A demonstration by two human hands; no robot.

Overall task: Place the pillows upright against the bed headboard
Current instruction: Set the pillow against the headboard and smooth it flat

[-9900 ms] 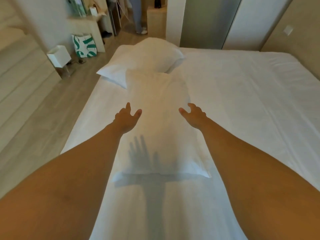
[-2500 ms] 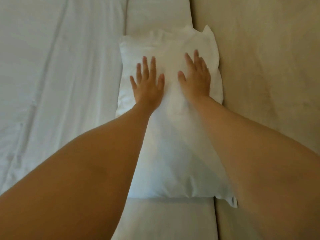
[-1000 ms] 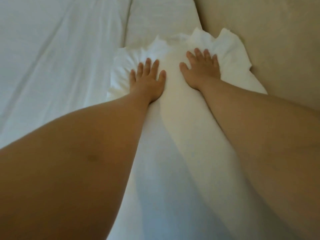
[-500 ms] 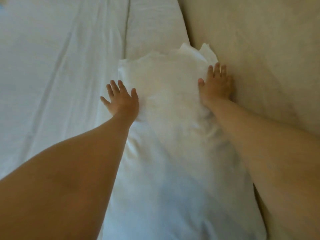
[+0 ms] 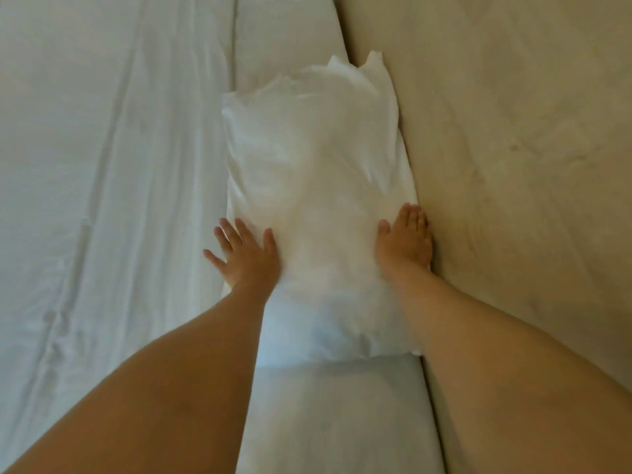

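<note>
**Squaring the pillow against the headboard**

The white pillow (image 5: 314,206) stands on its long edge on the bed (image 5: 102,200), running along the beige headboard (image 5: 513,165), with its far end crumpled into loose peaks of pillowcase. The left hand (image 5: 246,258) lies flat and open on the bed-side face, fingers (image 5: 236,234) spread, gripping nothing. The right hand (image 5: 405,241) is also open, fingers together, wedged between the pillow and the headboard; it holds nothing, though its fingertips are partly hidden in the seam.

To finish this step well, both palms should probably press evenly from either side, so that the filling firms up and the pillow keeps standing when released. The right hand ought to slide out upward, not sideways, or it may drag the pillow away from the headboard. The left hand can give a steady push toward the headboard as that happens. The ruffled far end looks worth smoothing. Only one pillow shows here, so more likely remain.
</note>
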